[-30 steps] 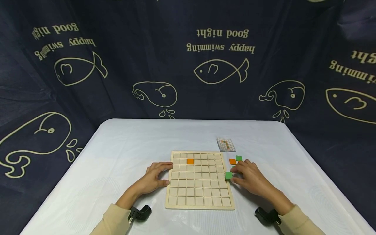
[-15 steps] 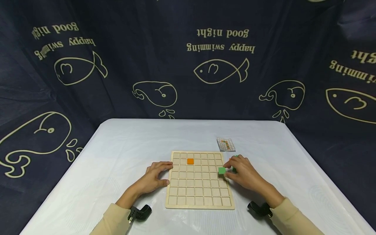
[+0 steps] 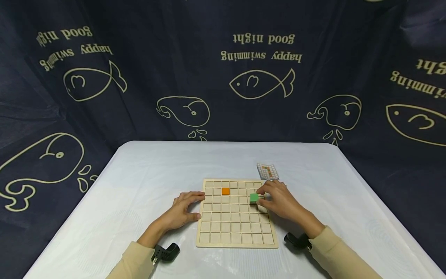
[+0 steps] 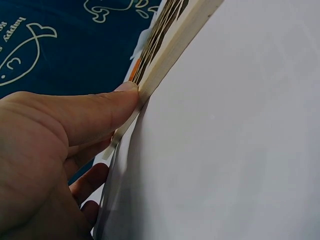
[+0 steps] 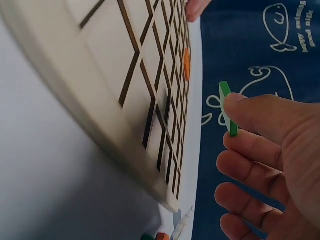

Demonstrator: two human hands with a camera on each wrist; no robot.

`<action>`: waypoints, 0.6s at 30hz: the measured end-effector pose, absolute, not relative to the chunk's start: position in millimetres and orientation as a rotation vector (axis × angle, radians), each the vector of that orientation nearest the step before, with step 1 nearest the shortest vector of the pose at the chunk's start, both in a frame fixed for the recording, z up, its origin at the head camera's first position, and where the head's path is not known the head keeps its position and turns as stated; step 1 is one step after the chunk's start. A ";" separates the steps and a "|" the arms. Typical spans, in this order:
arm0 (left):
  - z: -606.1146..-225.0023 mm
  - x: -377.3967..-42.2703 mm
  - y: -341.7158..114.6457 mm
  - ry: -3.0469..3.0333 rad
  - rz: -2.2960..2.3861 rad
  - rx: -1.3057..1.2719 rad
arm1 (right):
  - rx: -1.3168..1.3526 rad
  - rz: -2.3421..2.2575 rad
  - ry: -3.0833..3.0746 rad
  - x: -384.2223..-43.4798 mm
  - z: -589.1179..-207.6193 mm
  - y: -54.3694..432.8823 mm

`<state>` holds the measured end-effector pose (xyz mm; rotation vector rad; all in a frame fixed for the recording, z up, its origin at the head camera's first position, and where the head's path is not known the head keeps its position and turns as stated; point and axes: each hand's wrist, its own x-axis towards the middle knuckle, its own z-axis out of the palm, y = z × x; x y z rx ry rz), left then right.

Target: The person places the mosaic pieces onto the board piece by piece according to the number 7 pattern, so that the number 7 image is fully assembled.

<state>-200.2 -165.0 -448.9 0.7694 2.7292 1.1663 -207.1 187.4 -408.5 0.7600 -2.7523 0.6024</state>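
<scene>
Green tile was pinched in the grip of the right hand, the thumb lying on one face, with the other fingers loosely bent and holding nothing. From that hand it stood out toward nine o'clock, above the board and, by the right wrist view, apart from its surface. The right hand was plainly the nearer one. As a square, the piece offered no long axis to line up; from the head view its sides ran roughly along the grid, over the upper right part, though the exact cell beneath could not be told. It looked thin and flat, with bright green on top and along the edges, and a paler face showing beside the thumb. Orange tile sat in a cell of the board just past nine o'clock from it. At about one o'clock, off the board's far right corner, lay the printed card on the white table. Well off between eight and nine o'clock, the left hand grasped nothing, its thumb and fingers touching the board's left edge. Beyond everything hung dark cloth with pale fish and whale outlines.
</scene>
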 end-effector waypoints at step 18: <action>-450.0 -200.2 -165.0 2.723 1.176 0.785 | 0.812 0.662 -2.760 -221.9 -405.3 162.4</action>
